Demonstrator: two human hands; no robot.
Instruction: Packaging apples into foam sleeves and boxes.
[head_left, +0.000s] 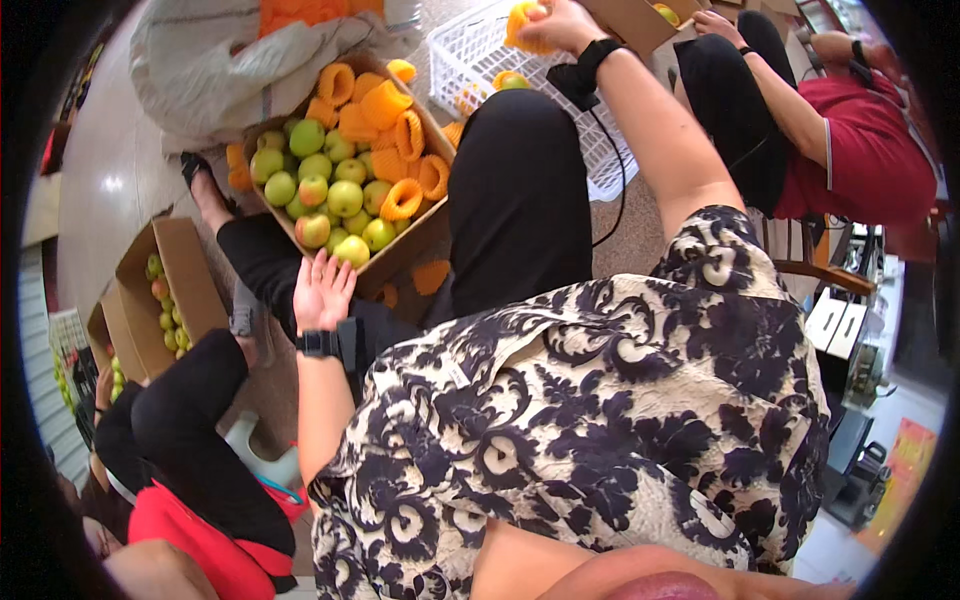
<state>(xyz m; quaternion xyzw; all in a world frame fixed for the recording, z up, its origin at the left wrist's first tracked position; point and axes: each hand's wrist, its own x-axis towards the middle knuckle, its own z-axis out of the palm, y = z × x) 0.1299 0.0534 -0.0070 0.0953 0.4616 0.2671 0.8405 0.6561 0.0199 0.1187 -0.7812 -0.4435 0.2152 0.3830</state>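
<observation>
My left hand (324, 294) is palm up at the near corner of a cardboard box (405, 238). Its fingers are spread, with the tips beside a yellow-green apple (352, 251), and it holds nothing. Green and blushed apples (345, 198) fill much of that box, and orange foam net sleeves (386, 105) lie along its right side. Farther off, my right hand (562, 28) grips an orange foam sleeve (525, 30) above a white plastic basket (480, 49); its contents are mostly hidden by my fingers. A sleeved apple (511, 80) shows in the basket, partly behind my knee.
A pale woven sack (217, 67) lies beyond the box. At left, a person in black trousers (187, 405) sits by another cardboard box (191, 277) of apples. A person in a red shirt (862, 150) sits at right. A black cable (624, 180) hangs from my right wrist.
</observation>
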